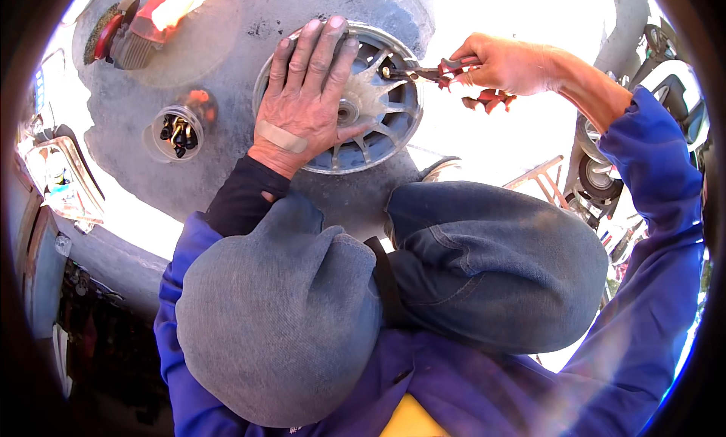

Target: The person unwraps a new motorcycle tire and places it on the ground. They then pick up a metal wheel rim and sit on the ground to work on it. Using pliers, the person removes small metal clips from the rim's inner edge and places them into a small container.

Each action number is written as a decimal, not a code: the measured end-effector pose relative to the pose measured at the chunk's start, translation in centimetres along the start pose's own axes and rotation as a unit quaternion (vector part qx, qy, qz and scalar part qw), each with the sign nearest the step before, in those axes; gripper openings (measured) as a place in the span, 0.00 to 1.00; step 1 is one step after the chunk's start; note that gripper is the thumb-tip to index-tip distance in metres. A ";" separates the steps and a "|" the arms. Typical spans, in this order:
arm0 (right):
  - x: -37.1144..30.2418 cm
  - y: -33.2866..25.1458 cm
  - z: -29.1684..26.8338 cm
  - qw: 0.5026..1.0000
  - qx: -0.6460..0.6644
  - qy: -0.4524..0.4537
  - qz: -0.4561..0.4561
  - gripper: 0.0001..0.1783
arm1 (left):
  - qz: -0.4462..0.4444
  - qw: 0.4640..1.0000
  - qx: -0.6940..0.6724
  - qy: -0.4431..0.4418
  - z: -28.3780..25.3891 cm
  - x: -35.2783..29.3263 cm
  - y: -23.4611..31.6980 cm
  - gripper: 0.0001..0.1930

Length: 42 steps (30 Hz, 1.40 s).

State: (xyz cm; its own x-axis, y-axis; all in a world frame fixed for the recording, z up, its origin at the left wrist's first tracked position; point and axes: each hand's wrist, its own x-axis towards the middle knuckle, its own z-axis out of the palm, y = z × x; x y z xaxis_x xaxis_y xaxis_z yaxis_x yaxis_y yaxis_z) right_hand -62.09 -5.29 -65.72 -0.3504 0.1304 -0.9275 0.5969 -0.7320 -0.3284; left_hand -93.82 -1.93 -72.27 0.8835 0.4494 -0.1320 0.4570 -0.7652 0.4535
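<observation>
A grey metal wheel rim (370, 100) with many spokes lies flat on the ground before my knees. My left hand (306, 96) rests on its left part, palm down, fingers stretched out, a plaster across the back near the wrist. From the right, my right hand (514, 65) is closed round red-handled pliers (431, 75). The pliers' jaws reach over the rim's upper right, at a small brass-coloured piece (388, 72) near its edge. Whether the jaws grip that piece, I cannot tell.
Left of the wheel stands a clear plastic jar (201, 127) holding several black pieces with brass-coloured parts. Farther off at upper left lies a red and grey tool (110, 40) with a round disc, beside a red-orange item (162, 13). Motorcycles (597, 176) stand along the right.
</observation>
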 end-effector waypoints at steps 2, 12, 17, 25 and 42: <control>-0.1 0.0 0.3 1.000 -0.014 0.002 -0.011 0.15 | 0.000 1.000 0.002 0.000 -0.1 -0.2 0.0 0.61; -2.2 -3.6 4.4 0.988 -0.107 0.105 0.019 0.18 | 0.004 1.000 -0.015 0.006 0.1 -0.1 -0.1 0.61; -3.2 -5.9 9.0 0.986 0.005 0.150 0.069 0.19 | 0.003 1.000 -0.012 0.004 0.3 -0.4 -0.1 0.60; -2.7 -3.4 10.6 0.975 -0.005 0.221 0.022 0.18 | 0.007 1.000 0.001 -0.005 0.4 -0.3 0.0 0.59; -2.1 -5.1 12.4 0.803 0.587 0.104 -0.002 0.15 | 0.000 0.999 -0.016 0.048 0.5 -0.4 0.2 0.59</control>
State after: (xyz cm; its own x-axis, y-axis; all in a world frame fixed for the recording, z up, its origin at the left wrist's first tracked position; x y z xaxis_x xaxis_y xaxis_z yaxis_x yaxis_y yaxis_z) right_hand -73.30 -10.11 -59.90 -0.1493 0.1539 -0.9767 -0.5380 -0.8414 -0.0504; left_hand -94.02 -2.42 -72.56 0.8689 0.4928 -0.0467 0.4518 -0.7509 0.4818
